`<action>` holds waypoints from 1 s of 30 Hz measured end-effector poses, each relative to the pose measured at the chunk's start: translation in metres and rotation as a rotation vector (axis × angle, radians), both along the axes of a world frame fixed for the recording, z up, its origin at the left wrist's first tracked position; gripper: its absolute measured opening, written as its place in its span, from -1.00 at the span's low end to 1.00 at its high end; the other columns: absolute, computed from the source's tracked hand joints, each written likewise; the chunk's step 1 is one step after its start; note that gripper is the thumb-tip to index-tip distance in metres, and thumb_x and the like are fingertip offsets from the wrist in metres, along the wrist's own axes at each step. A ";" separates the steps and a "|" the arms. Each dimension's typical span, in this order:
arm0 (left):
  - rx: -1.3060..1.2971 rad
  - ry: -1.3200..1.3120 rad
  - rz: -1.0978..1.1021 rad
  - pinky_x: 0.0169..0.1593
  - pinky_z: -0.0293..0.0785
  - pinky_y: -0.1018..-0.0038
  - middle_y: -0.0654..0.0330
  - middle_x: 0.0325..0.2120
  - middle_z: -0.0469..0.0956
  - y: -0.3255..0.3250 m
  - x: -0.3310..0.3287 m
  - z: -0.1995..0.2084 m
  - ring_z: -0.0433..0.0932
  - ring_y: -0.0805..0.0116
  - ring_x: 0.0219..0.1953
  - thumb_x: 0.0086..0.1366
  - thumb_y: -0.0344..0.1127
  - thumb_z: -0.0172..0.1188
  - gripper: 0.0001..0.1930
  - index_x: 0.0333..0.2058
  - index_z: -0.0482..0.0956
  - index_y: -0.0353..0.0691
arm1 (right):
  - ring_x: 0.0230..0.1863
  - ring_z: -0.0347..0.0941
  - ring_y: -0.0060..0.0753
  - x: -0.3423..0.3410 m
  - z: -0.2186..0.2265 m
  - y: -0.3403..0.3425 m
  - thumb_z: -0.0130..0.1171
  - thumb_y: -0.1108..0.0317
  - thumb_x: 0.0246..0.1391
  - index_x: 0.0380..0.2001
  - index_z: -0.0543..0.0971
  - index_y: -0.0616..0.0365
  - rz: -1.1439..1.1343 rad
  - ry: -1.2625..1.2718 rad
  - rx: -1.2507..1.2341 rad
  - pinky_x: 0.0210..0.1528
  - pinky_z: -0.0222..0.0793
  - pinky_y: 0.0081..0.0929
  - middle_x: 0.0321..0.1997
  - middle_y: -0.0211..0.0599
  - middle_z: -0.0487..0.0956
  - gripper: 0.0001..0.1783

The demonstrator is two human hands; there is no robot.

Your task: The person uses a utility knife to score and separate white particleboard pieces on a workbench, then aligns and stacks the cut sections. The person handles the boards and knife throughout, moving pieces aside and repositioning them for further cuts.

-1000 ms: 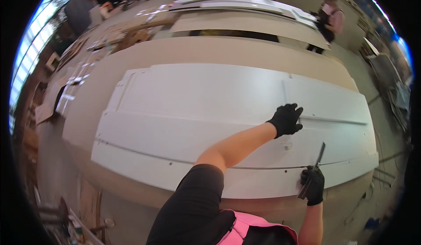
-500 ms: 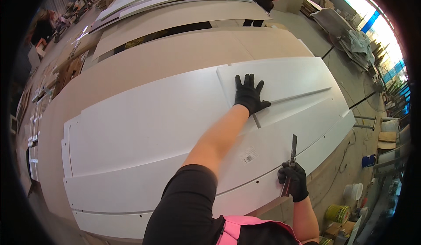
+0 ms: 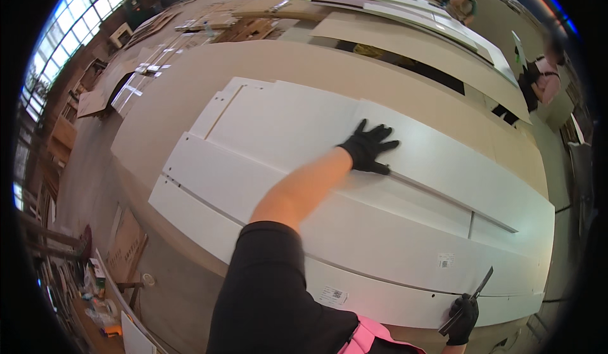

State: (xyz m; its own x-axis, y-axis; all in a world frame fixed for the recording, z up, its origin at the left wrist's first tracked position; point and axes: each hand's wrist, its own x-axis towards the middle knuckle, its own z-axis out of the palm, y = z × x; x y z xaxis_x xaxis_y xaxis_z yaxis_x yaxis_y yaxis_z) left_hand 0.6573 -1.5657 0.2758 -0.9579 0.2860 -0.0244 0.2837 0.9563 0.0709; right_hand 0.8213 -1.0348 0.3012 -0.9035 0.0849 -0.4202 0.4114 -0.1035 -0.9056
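Several white panels lie overlapped on a large tan board. My left hand, in a black glove, is spread with its palm down on the upper white panel, close to that panel's left end. Below it lies a long white panel with a printed label. The nearest white panel carries another label and small dark holes. At the lower right, my gloved right hand is wrapped round a utility knife, its blade pointing up and to the right over the panels' near edge.
The tan board extends beyond the panels. Another stack of boards stands behind it. Two people are at the far right. A cluttered bench stands at the lower left, near a leaning cardboard sheet.
My view has turned to the left. The upper white panel has shifted left over the panels beneath, with my left hand on it. My right hand still grips the knife, now lower.
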 end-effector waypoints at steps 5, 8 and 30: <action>-0.053 -0.122 0.193 0.39 -0.23 -0.10 0.17 0.42 -0.07 -0.119 0.076 0.017 -0.14 0.16 0.45 0.20 0.27 0.06 -0.18 0.38 0.06 0.15 | -0.59 0.31 -0.70 -0.001 -0.007 0.006 0.06 0.33 0.18 -0.21 0.45 0.16 0.002 -0.003 0.020 -0.60 0.22 -0.74 -0.52 -0.47 0.43 -0.84; -0.111 -0.190 0.381 0.36 -0.12 -0.06 0.20 0.38 0.04 -0.164 0.109 0.031 0.03 0.21 0.40 0.21 0.13 0.10 -0.25 0.35 0.13 0.16 | -0.56 0.34 -0.67 -0.003 -0.008 0.009 0.09 0.27 0.17 -0.20 0.46 0.14 0.056 0.004 0.018 -0.59 0.24 -0.71 -0.49 -0.44 0.45 -0.79; 0.282 0.288 0.965 0.40 -0.22 -0.06 0.39 0.22 0.38 -0.223 0.187 -0.018 0.20 0.32 0.35 0.10 -0.64 -0.12 -0.36 0.08 0.53 0.16 | -0.34 0.55 -0.32 -0.283 -0.031 -0.162 0.16 0.18 0.12 -0.23 0.49 0.00 0.483 0.065 0.185 -0.36 0.49 -0.36 -0.26 -0.43 0.51 -0.79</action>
State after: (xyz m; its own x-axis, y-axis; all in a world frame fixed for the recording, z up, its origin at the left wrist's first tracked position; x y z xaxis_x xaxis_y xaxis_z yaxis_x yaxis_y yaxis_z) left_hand 0.8444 -1.7885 0.2580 -0.7417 -0.6434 0.1896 -0.5500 0.7451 0.3772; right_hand 0.5383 -1.1967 0.2699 -0.8816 -0.2806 -0.3796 0.3151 0.2489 -0.9158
